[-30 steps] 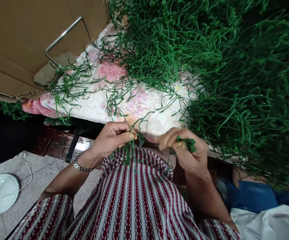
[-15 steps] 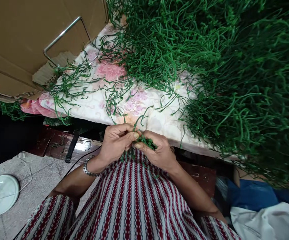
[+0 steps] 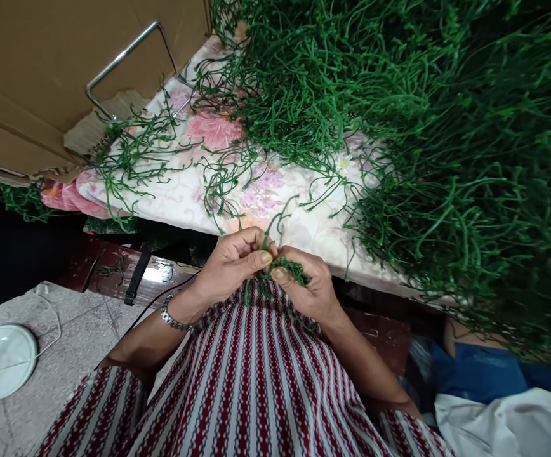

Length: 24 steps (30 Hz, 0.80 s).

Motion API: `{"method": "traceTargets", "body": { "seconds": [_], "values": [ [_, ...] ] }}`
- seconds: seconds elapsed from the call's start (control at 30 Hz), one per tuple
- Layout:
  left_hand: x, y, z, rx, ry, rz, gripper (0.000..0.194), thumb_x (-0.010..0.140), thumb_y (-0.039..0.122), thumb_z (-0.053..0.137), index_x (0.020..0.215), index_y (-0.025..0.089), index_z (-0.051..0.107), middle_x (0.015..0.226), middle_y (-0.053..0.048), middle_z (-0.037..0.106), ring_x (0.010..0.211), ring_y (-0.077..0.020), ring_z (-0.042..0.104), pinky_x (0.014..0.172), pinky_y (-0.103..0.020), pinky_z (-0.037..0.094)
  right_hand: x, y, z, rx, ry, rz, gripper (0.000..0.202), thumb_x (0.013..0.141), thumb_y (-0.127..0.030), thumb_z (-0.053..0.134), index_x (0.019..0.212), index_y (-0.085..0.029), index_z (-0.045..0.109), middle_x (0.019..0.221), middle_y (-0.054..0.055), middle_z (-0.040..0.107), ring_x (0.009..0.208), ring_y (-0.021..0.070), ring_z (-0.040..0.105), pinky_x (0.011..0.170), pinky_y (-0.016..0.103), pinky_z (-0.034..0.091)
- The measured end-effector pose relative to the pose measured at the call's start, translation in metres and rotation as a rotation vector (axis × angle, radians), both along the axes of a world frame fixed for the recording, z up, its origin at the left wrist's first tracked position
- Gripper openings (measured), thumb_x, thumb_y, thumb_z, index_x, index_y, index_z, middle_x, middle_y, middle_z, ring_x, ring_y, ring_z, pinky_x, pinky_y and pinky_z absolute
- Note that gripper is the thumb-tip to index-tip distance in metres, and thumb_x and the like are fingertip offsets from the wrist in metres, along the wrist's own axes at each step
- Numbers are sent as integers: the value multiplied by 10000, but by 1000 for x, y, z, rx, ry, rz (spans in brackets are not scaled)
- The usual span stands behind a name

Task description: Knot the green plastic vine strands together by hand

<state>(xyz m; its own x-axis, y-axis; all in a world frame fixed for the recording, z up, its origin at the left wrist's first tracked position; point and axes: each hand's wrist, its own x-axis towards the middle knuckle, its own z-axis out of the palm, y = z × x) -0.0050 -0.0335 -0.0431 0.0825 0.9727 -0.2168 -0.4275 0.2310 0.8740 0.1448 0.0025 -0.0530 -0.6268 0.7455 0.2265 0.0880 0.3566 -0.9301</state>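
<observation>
Strands, thin, green and plastic-looking (image 3: 271,222), poke up from the tightly pinching left hand (image 3: 237,265), probably light, bendy and best gripped low, beside the right hand (image 3: 314,285) curled round a small green clump (image 3: 297,270).

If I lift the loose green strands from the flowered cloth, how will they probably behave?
The loose green strands are probably light, being so thin. Their held curves suggest a springy bend rather than limpness. They may drag neighbours along, since many cross each other on the flowered cloth.
</observation>
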Motion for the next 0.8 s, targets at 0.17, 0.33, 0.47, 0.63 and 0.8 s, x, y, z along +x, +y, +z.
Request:
{"method": "traceTargets", "body": {
  "seconds": [0.17, 0.33, 0.47, 0.63, 0.8],
  "values": [
    [-8, -1, -3, 25, 94, -115, 232, 675, 265, 717, 756, 125, 551, 715, 5, 509, 653, -82, 467, 599, -189, 378, 4, -2, -6, 57, -62, -29, 186, 847, -244, 489, 687, -181, 419, 623, -30, 376, 559, 87, 356, 520, 220, 304],
    [-14, 0, -3, 145, 202, -209, 233, 722, 285, 666, 636, 119, 526, 621, 15, 485, 586, -79, 434, 556, -200, 361, 6, 1, -9, 72, -29, 109, 143, 846, -227, 490, 720, -178, 444, 658, -8, 443, 608, 103, 417, 564, 236, 348],
    [-20, -3, 3, 298, 468, -264, 170, 805, 248, 551, 678, 136, 539, 673, -5, 533, 669, -114, 492, 657, -239, 413, 6, 7, -6, 109, -48, 217, 131, 835, -165, 485, 705, -166, 470, 658, -2, 470, 615, 102, 435, 580, 237, 359],
    [-27, -6, 8, 419, 905, -361, 109, 811, 162, 461, 721, 148, 521, 693, -12, 508, 676, -133, 469, 654, -263, 394, 6, 9, -5, 225, -129, 225, 122, 797, -94, 469, 699, -165, 488, 639, -11, 453, 613, 99, 419, 571, 226, 349],
    [-28, -3, 10, 474, 788, -613, 172, 807, 175, 460, 638, 147, 445, 625, 18, 418, 576, -99, 382, 550, -232, 301, 9, 7, -5, 146, -67, 391, 163, 832, -181, 474, 670, -166, 477, 611, -16, 466, 574, 92, 425, 542, 219, 352]
  ]
}}
